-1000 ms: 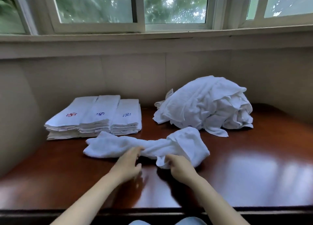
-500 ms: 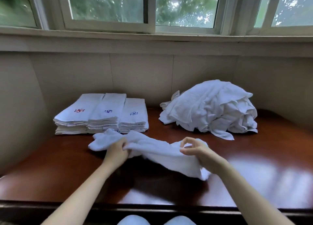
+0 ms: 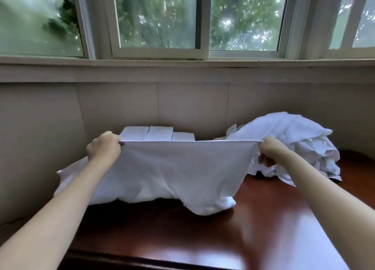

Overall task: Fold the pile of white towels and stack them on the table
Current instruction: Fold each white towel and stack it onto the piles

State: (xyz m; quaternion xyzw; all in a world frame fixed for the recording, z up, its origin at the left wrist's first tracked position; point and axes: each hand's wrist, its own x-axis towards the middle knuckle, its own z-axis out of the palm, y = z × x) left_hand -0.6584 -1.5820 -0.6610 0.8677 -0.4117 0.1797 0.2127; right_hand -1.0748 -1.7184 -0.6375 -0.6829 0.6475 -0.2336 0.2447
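A white towel (image 3: 178, 168) hangs stretched between my two hands above the brown table (image 3: 263, 219), its lower edge dragging on the wood. My left hand (image 3: 103, 148) pinches its top left corner and my right hand (image 3: 269, 150) pinches its top right corner. Behind the towel, the folded towel stacks (image 3: 156, 133) stand in a row at the back left, mostly hidden. The loose pile of white towels (image 3: 300, 141) lies at the back right, partly behind my right hand.
A panelled wall and a window sill (image 3: 182, 66) run close behind the table. The wall also closes in on the left side. The table's front edge (image 3: 142, 259) lies near my body.
Both hands have lifted the crumpled towel off the table and pulled apart, spreading it taut by its top edge. The view has tilted up toward the window.
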